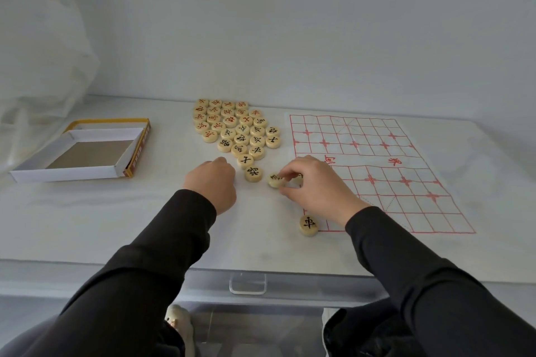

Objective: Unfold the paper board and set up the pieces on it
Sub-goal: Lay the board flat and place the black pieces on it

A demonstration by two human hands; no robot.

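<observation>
Round pale wooden pieces (232, 127) look smooth and lightly glossy; the thin white paper board (406, 153) lies creased and matt on the matt white counter (87, 211).

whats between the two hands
One black-marked piece lies flat between the left hand and the right hand, which pinches a second piece; head view.

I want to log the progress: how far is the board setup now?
Done: the paper board lies unfolded, and one black piece sits at its near left corner. In hand: the right hand pinches another piece. Left: the large cluster of pieces lies off the board.
</observation>
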